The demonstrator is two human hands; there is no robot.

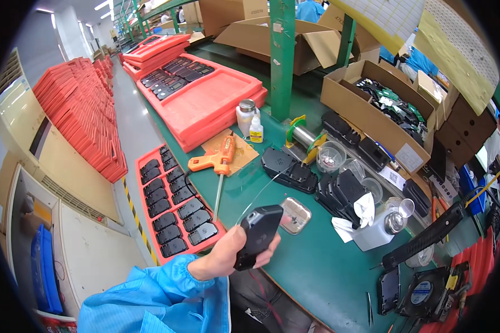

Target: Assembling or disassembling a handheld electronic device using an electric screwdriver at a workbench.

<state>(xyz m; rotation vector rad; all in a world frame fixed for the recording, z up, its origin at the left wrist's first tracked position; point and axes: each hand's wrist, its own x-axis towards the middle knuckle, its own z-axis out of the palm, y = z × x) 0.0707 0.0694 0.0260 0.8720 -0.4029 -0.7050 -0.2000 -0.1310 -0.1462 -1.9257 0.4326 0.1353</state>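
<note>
My left hand (225,256) is wrapped round a black plastic device casing (259,236), held up over the table's near edge. The thumb lies along its left side and fingertips show at its right. A thin wire (259,192) runs behind the casing toward a spool (304,136) with yellow-green ends. Just beyond the casing sits a small clear dish (296,216) with tiny parts. To its left lies an orange glue gun (216,157) on a piece of cardboard. My right hand is out of the picture.
A red foam tray (185,198) of black casings lies left, larger red trays (205,105) behind. Black casings (286,168), a white dispenser bottle (380,226), tweezers (370,308) and a fan (425,292) stand on the green table (322,272). A green post (282,61) rises at the back.
</note>
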